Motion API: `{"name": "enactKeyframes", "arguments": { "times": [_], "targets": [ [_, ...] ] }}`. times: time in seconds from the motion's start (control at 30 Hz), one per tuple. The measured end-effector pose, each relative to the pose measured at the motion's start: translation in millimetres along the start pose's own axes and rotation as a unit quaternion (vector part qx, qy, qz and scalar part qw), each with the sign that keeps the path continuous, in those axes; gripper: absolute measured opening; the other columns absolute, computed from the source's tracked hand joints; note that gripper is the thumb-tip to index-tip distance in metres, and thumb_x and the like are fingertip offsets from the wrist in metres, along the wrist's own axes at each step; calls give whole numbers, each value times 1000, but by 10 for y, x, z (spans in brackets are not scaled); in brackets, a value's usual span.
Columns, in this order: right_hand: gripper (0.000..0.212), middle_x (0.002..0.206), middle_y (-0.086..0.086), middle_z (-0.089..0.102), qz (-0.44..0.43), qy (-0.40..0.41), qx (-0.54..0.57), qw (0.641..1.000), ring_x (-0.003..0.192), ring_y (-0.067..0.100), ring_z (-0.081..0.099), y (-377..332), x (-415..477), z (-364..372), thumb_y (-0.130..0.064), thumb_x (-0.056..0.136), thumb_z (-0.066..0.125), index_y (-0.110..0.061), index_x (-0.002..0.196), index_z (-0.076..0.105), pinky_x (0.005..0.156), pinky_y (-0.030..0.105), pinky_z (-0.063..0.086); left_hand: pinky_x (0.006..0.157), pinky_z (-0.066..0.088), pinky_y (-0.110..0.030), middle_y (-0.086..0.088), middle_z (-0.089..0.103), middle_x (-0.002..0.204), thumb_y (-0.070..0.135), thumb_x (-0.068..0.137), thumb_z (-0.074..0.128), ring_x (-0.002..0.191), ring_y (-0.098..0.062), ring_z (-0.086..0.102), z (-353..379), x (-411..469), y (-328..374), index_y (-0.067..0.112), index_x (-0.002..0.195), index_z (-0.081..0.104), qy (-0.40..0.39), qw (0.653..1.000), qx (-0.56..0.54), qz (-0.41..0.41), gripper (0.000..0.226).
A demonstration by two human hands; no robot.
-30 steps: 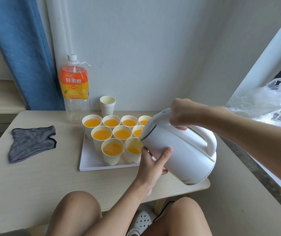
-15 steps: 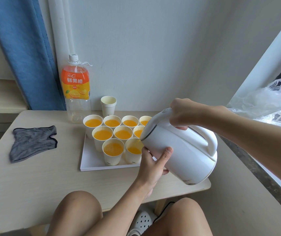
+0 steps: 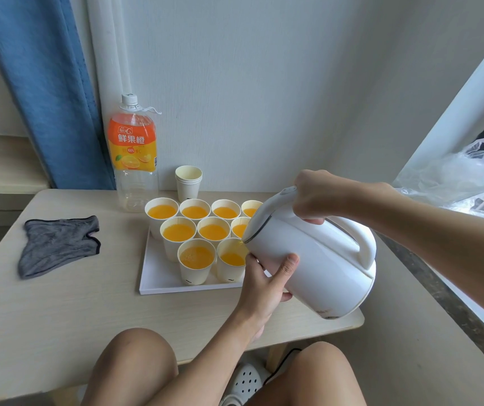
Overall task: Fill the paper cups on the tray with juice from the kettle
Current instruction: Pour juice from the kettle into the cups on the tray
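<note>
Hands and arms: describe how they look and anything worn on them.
The left hand and the right hand are bare: no gloves, no rings visible. The left forearm and right forearm are uncovered as far as the picture shows, with no sleeve, watch or bracelet in view.

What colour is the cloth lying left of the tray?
The cloth is grey with a darker edge trim, seen clearly in the head view.
</note>
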State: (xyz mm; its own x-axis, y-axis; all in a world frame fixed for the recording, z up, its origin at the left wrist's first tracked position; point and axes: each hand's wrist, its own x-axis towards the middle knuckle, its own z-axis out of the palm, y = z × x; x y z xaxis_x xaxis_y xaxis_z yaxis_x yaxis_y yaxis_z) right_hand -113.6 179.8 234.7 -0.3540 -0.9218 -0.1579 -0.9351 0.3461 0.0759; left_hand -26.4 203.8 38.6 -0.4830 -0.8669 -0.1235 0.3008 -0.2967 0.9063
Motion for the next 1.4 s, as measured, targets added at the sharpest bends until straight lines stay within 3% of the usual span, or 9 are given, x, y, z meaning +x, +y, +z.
{"name": "enactKeyframes", "arguments": {
  "times": [1.1, 1.4],
  "targets": [
    [18, 68, 12, 52, -11, 10, -26, 1000, 53, 26, 48, -54, 52, -7, 6, 61, 62, -5, 73, 54, 58, 25, 40, 80, 65, -48, -1, 62, 136, 47, 78, 82, 107, -2, 69, 6, 1, 13, 17, 140, 46, 1, 1000, -22, 4, 78],
    [19, 69, 12, 52, -13, 11, -27, 999, 54, 27, 48, -63, 56, -5, 6, 60, 60, -4, 76, 57, 60, 27, 41, 81, 65, -49, -4, 60, 137, 45, 82, 82, 120, -14, 65, 9, -11, 20, 17, 139, 46, 0, 1000, -27, -1, 73]
  ]
}}
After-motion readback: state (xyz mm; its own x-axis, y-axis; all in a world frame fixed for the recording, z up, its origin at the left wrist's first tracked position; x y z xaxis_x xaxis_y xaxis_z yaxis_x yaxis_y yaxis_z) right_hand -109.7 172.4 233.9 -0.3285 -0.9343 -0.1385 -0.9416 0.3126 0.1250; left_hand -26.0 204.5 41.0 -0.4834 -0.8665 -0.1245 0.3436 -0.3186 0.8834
